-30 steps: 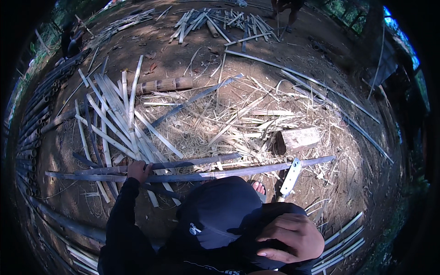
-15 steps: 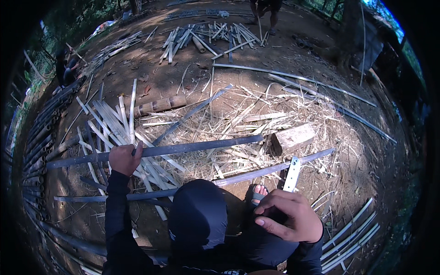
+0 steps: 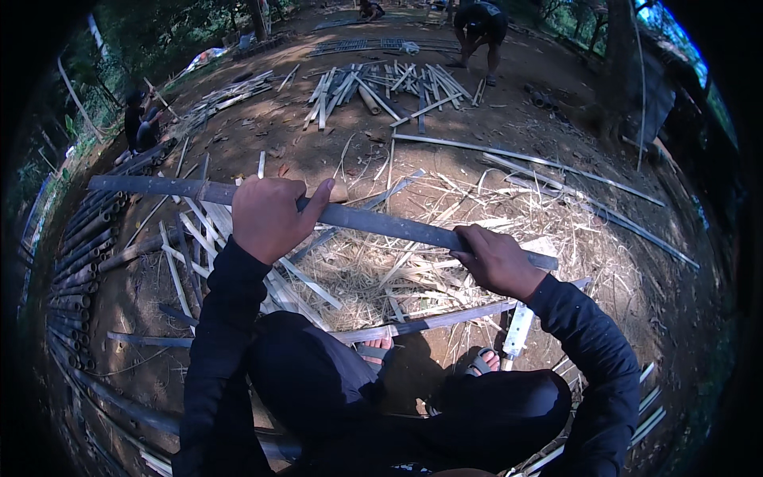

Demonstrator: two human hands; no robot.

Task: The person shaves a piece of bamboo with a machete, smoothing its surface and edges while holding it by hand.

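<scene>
A long dark bamboo strip (image 3: 389,225) is held up in front of me, slanting down from left to right. My left hand (image 3: 269,219) is closed around it left of the middle, thumb pointing to the right. Near its right end my right hand (image 3: 497,261) grips it from above. Beneath my right forearm, a pale flat blade with holes (image 3: 519,327) rests beside my foot. Another dark strip (image 3: 429,322) lies across the ground just ahead of my feet. Behind the right end of the held strip, a wooden block (image 3: 542,245) is mostly hidden.
Pale shavings (image 3: 445,262) cover the ground ahead, with split strips (image 3: 278,290) heaped at left. Dark bamboo poles (image 3: 83,262) are stacked along the left side. Farther off lies another pile of strips (image 3: 342,95). One person (image 3: 481,28) bends over at the back; another (image 3: 143,123) sits far left.
The strip has been raised and tilted, its left end now higher. My right hand has gone from hovering over my knee to gripping the strip. The view has shifted slightly.
</scene>
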